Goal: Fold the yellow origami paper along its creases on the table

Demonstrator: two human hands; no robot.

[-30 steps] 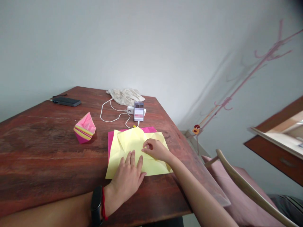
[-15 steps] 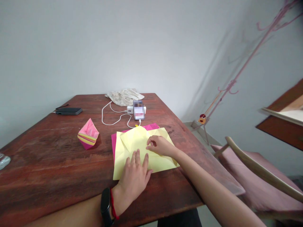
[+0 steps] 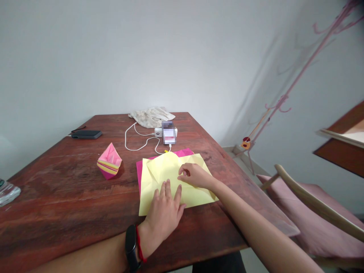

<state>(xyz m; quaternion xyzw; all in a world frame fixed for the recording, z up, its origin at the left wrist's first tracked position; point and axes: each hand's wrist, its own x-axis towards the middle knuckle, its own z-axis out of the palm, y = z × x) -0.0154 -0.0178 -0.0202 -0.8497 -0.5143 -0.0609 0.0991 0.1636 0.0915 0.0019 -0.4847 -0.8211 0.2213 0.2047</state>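
A creased yellow paper sheet (image 3: 148, 189) lies in front of me on top of a magenta sheet (image 3: 139, 170), whose left and back edges peek out. My left hand (image 3: 165, 212) rests flat on the near part of the yellow sheet, fingers stretched out and slightly spread. Over the right half of the same sheet, my right hand (image 3: 196, 176) is curled, with thumb and fingertips drawn close together. Whether a bit of paper sits between those fingertips cannot be made out. A faceted flap shows at the sheet's back left part.
Left of the sheets stands a folded pink, yellow and magenta paper piece (image 3: 110, 161). Behind are a phone (image 3: 169, 134) on a white cable, a crumpled cloth (image 3: 150, 116) and a dark power bank (image 3: 87, 134). A clear plastic item (image 3: 8, 193) lies far left; a chair (image 3: 307, 212) stands right.
The whole view has shifted slightly, so everything appears a little further right. Both hands keep nearly the same pose and place on the yellow sheet.
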